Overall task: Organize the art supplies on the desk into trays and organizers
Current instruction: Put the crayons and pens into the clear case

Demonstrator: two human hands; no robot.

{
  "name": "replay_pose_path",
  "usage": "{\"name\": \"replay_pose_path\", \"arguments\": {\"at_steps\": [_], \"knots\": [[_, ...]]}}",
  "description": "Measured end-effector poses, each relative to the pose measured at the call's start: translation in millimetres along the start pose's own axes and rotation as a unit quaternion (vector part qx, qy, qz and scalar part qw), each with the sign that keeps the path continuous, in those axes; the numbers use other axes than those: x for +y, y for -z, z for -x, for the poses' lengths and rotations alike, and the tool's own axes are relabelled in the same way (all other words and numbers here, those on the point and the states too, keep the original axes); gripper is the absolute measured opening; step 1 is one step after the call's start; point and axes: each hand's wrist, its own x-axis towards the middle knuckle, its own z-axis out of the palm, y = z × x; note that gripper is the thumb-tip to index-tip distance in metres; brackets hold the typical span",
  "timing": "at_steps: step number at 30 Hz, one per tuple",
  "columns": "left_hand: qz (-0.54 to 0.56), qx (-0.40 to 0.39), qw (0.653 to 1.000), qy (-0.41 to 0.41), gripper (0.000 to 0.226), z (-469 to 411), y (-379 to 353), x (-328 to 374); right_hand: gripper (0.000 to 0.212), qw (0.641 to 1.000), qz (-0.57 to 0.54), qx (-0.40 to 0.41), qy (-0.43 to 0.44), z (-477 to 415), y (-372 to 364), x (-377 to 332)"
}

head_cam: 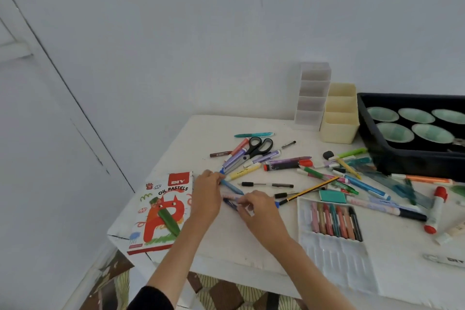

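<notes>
- The table (231, 241) is crowded, and the oil pastels box (161, 211) lies at its near-left edge, just beside the left forearm. I judge a nudge could push it off.
- The black tray (402, 166) and cream organizer (337, 131) stand well apart from the hands, so carried pens may drop on the way.
- The pen pile (289, 166) lies crossed under the scissors (256, 148). Dragging one pen may roll others.
- The left grip (206, 196) pinches a blue pen (231, 186) by its end. The right grip (259, 209) pinches a blurred dark pen (230, 202) low over the table. Either thin hold could slip.
</notes>
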Motion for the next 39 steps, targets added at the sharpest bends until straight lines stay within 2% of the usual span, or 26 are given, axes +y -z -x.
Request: {"name": "replay_pose_path", "arguments": {"at_steps": [3,6,11,15,17,19,23,26,29,31,39], "knots": [[-0.073,-0.080,0.986,-0.130,0.044,-15.5,-3.3,-16.3,0.027,0.997,0.075,-0.010,-0.018,-3.0,-18.7,-6.1],[-0.145,-0.141,0.956,-0.214,0.042,-27.5,-8.8,-22.3,0.028,0.992,0.123,0.009,-0.035,-1.0,-32.5,-5.3],[-0.201,-0.129,0.926,-0.292,0.034,-39.4,-15.0,-25.5,0.022,0.987,0.152,0.043,-0.033,3.6,-37.6,-5.4],[-0.106,-0.084,0.950,-0.282,0.031,-40.3,-17.3,-22.4,0.023,0.995,0.060,0.060,-0.061,9.4,-15.7,-6.3],[0.004,-0.076,0.971,-0.226,0.023,-34.8,-10.7,-2.9,0.020,0.991,0.005,0.103,-0.085,12.0,-0.3,-5.5],[0.091,-0.070,0.977,-0.179,0.022,-26.8,-8.5,16.5,0.018,0.978,-0.049,0.155,-0.134,14.8,15.9,0.3],[0.158,-0.109,0.965,-0.178,0.020,-7.9,-17.4,49.5,0.025,0.936,-0.173,0.194,-0.238,20.3,51.5,15.1],[0.224,-0.156,0.957,-0.099,0.023,3.4,-27.5,74.3,0.033,0.912,-0.216,0.210,-0.280,28.5,71.9,28.7],[0.293,-0.228,0.928,-0.030,0.043,18.2,-36.0,92.8,0.039,0.895,-0.262,0.216,-0.288,37.1,88.8,34.4],[0.307,-0.251,0.918,-0.016,0.053,27.5,-42.4,99.9,0.041,0.895,-0.264,0.217,-0.287,43.5,97.7,36.8],[0.262,-0.241,0.934,-0.010,0.052,41.9,-54.7,114.0,0.041,0.920,-0.228,0.181,-0.264,55.4,98.5,54.1]]}}
